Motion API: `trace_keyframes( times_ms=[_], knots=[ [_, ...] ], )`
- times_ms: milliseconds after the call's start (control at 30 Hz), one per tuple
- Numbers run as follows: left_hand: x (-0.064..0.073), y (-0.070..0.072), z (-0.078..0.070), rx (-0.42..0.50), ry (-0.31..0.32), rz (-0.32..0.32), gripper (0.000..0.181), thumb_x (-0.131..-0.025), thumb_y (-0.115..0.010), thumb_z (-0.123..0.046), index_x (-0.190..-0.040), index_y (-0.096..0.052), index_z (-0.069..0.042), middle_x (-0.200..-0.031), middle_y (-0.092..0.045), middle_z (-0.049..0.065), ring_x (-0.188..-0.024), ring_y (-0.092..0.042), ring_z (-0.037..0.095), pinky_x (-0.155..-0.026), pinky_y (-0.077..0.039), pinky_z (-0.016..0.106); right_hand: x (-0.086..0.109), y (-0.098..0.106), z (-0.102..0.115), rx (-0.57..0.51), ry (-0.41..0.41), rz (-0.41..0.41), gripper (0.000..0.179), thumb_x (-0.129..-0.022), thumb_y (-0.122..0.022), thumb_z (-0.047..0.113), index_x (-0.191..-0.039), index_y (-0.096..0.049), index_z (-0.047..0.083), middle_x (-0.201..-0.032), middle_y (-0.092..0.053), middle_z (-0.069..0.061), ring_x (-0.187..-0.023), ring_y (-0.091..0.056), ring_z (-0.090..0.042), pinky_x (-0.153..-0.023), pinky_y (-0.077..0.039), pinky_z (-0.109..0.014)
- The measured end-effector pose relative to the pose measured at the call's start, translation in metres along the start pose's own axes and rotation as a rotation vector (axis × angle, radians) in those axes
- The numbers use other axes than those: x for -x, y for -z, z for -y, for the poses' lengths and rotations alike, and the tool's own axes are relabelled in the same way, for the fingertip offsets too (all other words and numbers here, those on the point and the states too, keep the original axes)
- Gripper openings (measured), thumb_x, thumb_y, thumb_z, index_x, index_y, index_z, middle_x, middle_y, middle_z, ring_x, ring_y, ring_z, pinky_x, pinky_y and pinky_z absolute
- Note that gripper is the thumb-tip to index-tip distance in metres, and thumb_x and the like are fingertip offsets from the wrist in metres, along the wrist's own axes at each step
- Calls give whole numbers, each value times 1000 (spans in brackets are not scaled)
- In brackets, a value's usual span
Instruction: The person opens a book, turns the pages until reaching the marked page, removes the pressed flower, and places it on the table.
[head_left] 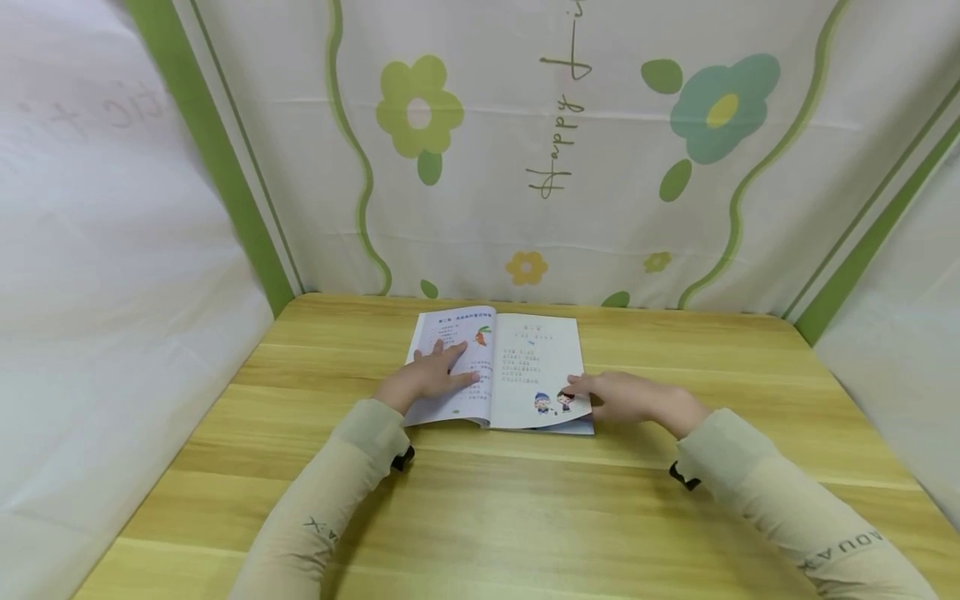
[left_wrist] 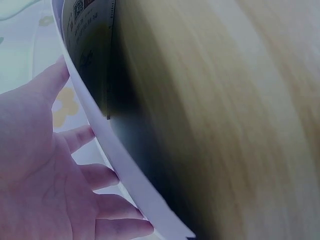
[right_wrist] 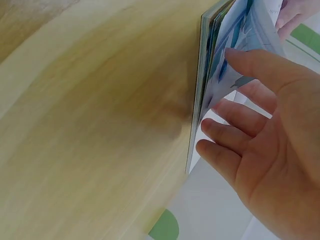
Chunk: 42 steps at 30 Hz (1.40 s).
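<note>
An open picture book (head_left: 536, 337) lies on the wooden table, with a carrot drawing on its left page and two cartoon children low on its right page. My left hand (head_left: 429, 375) rests on the left page with fingers spread. In the left wrist view, the fingertips of that hand (left_wrist: 65, 175) touch the page (left_wrist: 100, 135) along its edge. At the lower right corner, my right hand (head_left: 630, 397) holds a lifted page. Seen from the right wrist, the thumb (right_wrist: 250, 62) lies against the bluish underside of that page (right_wrist: 262, 32), the index finger behind it.
The wooden table (head_left: 480, 517) reaches back to a white fabric wall (head_left: 480, 192) printed with flowers and green vines. White side panels (head_left: 97, 275) with green edging stand at left and right. Dark wrist straps (head_left: 402, 458) show under both sleeves.
</note>
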<state>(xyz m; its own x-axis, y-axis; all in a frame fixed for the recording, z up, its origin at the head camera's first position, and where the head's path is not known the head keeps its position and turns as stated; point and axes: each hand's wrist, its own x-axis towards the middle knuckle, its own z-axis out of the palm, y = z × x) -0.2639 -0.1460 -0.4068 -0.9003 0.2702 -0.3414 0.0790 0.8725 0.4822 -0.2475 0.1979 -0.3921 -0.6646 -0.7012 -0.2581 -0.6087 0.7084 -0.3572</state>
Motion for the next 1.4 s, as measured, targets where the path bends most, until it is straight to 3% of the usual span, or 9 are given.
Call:
trace_keyframes(
  times_ms=[133, 533, 633, 700, 767, 900, 1033, 1167, 1400],
  knots=[
    [0, 1, -1, 4, 2, -5, 81, -102, -52, -60, -166, -21, -21, -168, 0, 26, -146, 4, 62, -112, -11, 77, 0, 1, -1, 9, -1, -42, 43, -102, -60, 6, -144, -57, -1, -157, -39, -25, -143, -38, -45, -115, -31, -57],
    [-1, 0, -1, 2, 3, -2, 81, -102, -52, -60, -166, -21, -22, -168, 0, 26, -146, 5, 62, -113, -10, 76, -7, 5, -5, -33, -120, -239, 52, -99, -69, 17, -142, -54, -8, -153, -36, -34, -136, -43, -52, -111, -38, -58],
    [0, 1, -1, 0, 13, -1, 81, -102, -51, -61, -166, -20, -23, -168, 1, 25, -146, 5, 61, -112, -11, 77, -8, 8, -6, -91, -157, -262, 60, -100, -69, 24, -149, -48, -5, -154, -36, -33, -110, -63, -48, -100, -48, -52],
    [0, 1, -2, -2, 16, 0, 81, -102, -51, -61, -166, -20, -24, -168, 2, 24, -147, 5, 61, -112, -12, 77, -9, 9, -7, -133, -176, -275, 66, -101, -68, 28, -153, -43, -4, -154, -36, -33, -95, -66, -43, -93, -50, -51],
    [0, 2, -3, -4, 18, 0, 81, -102, -51, -61, -166, -20, -24, -168, 2, 24, -147, 6, 60, -111, -12, 78, -10, 9, -7, -177, -184, -289, 72, -102, -67, 31, -157, -36, -3, -154, -37, -33, -96, -65, -43, -96, -49, -53],
    [1, 3, -4, -4, 16, 2, 80, -102, -51, -60, -166, -20, -23, -168, 2, 24, -147, 6, 61, -111, -12, 78, -14, 11, -5, -289, -164, -342, 85, -101, -66, 41, -161, -23, -1, -156, -35, -32, -138, -43, -48, -111, -37, -60],
    [2, 3, -4, 6, 13, 2, 80, -103, -51, -58, -166, -20, -22, -168, 3, 25, -146, 7, 61, -111, -11, 78, -20, 13, 2, -452, -104, -385, 89, -102, -64, 41, -164, -11, 3, -164, -22, -27, -144, -36, -46, -111, -37, -58],
    [1, 3, -3, 17, 10, 5, 80, -103, -52, -58, -166, -19, -22, -168, 4, 25, -146, 9, 61, -111, -9, 78, -30, 13, 12, -638, 0, -381, 87, -107, -58, 31, -163, 2, 2, -169, 4, -20, -147, -27, -48, -114, -34, -55],
    [0, 1, 1, 7, 12, 13, 80, -102, -51, -59, -166, -17, -24, -168, 6, 25, -147, 10, 59, -111, -10, 79, -48, 4, 33, -736, 82, -354, 90, -108, -55, 30, -162, 13, 5, -169, 16, -15, -149, -21, -48, -114, -33, -53]
  ],
)
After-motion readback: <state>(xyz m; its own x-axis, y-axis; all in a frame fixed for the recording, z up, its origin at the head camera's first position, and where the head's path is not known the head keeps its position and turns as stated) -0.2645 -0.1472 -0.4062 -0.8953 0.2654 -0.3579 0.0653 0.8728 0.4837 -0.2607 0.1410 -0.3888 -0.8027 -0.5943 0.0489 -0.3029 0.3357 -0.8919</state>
